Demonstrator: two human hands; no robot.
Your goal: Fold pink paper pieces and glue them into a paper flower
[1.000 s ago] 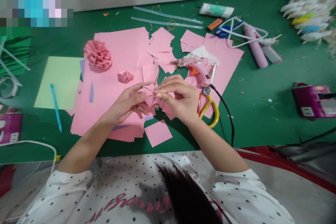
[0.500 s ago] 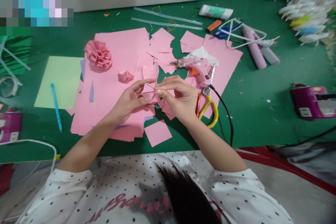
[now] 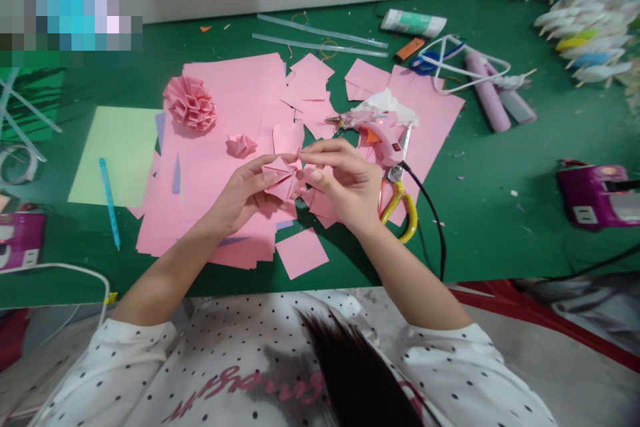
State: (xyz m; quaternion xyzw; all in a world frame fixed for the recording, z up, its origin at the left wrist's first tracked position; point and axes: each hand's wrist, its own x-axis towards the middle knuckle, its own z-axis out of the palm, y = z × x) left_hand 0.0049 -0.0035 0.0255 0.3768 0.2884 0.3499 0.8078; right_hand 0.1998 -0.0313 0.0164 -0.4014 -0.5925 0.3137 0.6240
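Note:
A small folded pink paper piece [image 3: 280,179], with pleats fanning out from its middle, is held up over the table. My left hand [image 3: 243,190] pinches it from the left, thumb on top and fingers behind. At its right edge are the thumb and fingertips of my right hand [image 3: 345,180], curled loosely around that side. Just beyond my hands lie a small folded pink bud [image 3: 241,145] and a large pink paper flower [image 3: 190,104], both on stacked pink sheets [image 3: 235,87]. A loose pink square [image 3: 303,253] rests nearest my body.
Right of my hands lie a pink glue gun [image 3: 385,130] with a black cord and yellow-handled scissors [image 3: 407,213]. Glue sticks [image 3: 320,45] lie at the back. A blue pen [image 3: 109,203] crosses a pale green sheet [image 3: 113,153]. A purple power box [image 3: 595,193] sits far right.
The folded paper has turned in my left hand and shows more of its pleats. My right thumb and fingers have loosened from a tight pinch and spread slightly.

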